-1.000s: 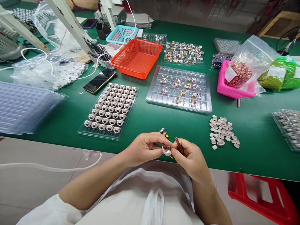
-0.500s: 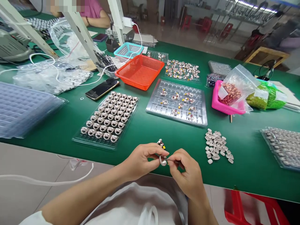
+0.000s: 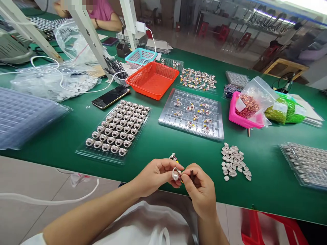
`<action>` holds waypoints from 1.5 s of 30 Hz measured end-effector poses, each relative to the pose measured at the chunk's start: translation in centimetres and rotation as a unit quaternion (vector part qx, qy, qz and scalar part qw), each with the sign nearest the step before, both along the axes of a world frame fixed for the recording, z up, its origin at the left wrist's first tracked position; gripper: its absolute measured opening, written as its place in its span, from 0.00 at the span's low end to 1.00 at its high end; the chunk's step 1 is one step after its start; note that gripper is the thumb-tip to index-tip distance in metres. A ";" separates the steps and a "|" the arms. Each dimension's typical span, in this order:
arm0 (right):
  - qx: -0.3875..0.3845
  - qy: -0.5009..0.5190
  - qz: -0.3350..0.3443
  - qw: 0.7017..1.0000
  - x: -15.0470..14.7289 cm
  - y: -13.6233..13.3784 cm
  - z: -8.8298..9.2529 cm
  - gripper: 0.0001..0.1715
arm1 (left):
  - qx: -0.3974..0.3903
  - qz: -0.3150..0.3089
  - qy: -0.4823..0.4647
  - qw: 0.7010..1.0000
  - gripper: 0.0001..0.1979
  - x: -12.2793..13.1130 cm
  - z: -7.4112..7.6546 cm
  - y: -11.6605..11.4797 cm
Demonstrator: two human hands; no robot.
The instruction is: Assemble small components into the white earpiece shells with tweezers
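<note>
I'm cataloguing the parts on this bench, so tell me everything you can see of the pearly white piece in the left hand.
The pearly white piece is small and glossy, seemingly plastic, with a rounded bulb and a slim arm curving up from it. Dark red and yellow bits show at its right, perhaps attached. The left hand pinches it, raised near the front edge of the green table, bulb downward. The right hand is close beside it; contact is unclear.

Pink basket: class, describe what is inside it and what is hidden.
Inside the pink basket sits a clear bag of small coppery pieces, with a white label showing. Whatever lies beneath the bag is covered and cannot be seen.
</note>
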State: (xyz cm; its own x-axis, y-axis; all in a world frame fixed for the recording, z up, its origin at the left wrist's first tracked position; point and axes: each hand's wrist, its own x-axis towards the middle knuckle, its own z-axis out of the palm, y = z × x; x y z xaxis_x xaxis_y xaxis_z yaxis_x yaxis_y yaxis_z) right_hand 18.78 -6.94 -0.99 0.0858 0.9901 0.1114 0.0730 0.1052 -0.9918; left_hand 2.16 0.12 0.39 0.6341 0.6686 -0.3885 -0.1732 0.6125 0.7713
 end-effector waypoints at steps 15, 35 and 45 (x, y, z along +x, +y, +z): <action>0.068 -0.158 -0.006 0.985 -0.6 -0.5 1.0 0.08 | 0.006 -0.018 0.013 1.000 0.21 -0.3 0.3 -0.3; 0.099 -0.127 -0.019 0.987 -0.9 -0.4 1.1 0.10 | -0.002 -0.028 0.031 0.999 0.17 -0.9 -0.5 -0.1; 0.111 -0.168 0.041 0.979 0.0 -0.1 1.7 0.16 | -0.014 -0.028 0.058 0.998 0.18 -0.6 -0.3 0.0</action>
State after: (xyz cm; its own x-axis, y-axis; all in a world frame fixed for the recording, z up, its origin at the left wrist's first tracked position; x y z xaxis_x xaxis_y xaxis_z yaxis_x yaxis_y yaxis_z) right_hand 18.74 -7.02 0.69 -0.0713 0.9400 0.3336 0.3732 0.3354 -0.8650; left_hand 1.60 0.14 0.13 0.6205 0.6208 -0.4791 -0.0487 0.6403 0.7666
